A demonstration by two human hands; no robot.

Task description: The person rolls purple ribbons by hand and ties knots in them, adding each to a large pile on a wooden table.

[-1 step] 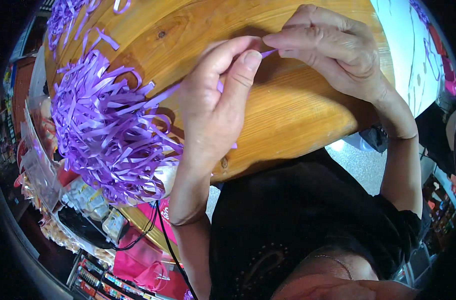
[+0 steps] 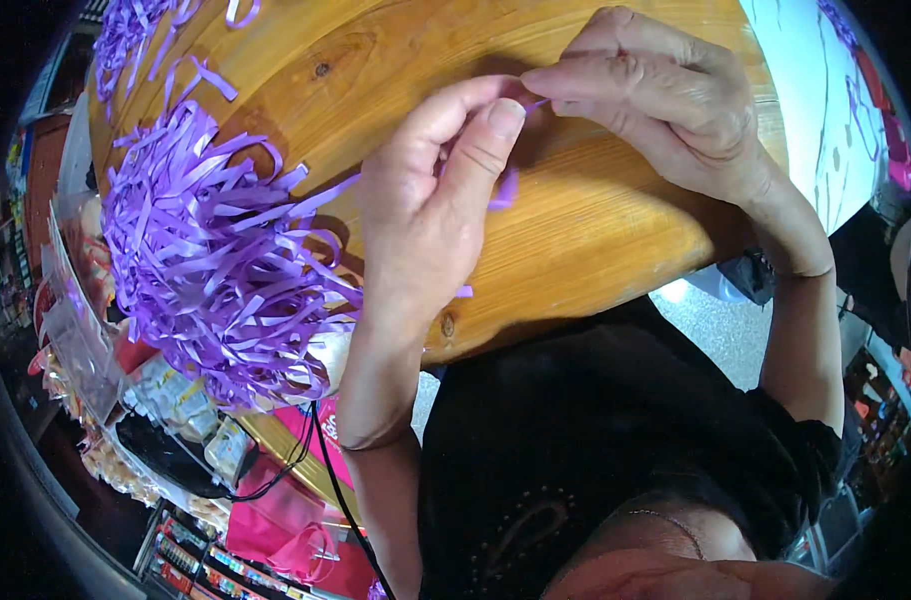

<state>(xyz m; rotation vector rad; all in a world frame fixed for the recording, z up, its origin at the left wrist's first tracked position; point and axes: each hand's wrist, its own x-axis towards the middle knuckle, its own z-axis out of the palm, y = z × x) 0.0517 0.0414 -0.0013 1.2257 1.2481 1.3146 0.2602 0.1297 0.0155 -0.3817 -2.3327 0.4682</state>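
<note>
My left hand [image 2: 425, 195] is closed, with thumb and forefinger pinching a narrow purple ribbon [image 2: 538, 103] over the wooden table [image 2: 585, 210]. Close against those fingertips, my right hand [image 2: 670, 105] pinches the same ribbon, so only a short bit shows between them. A purple piece [image 2: 505, 188], slightly blurred, hangs just below my left thumb. To the left of my left hand lies a large tangled heap of shiny purple ribbons [image 2: 215, 260]. One strand reaches from the heap toward that hand. The palms hide how the ribbon runs inside them.
More purple ribbons [image 2: 130, 45] lie at the table's far left. A white surface [image 2: 815, 110] adjoins the table on the right. At the lower left, a black cable [image 2: 335, 470] hangs near pink bags [image 2: 275, 530] and several packaged goods.
The purple piece below my left thumb has come into view. Less ribbon shows between my fingertips. My hands have shifted only slightly.
</note>
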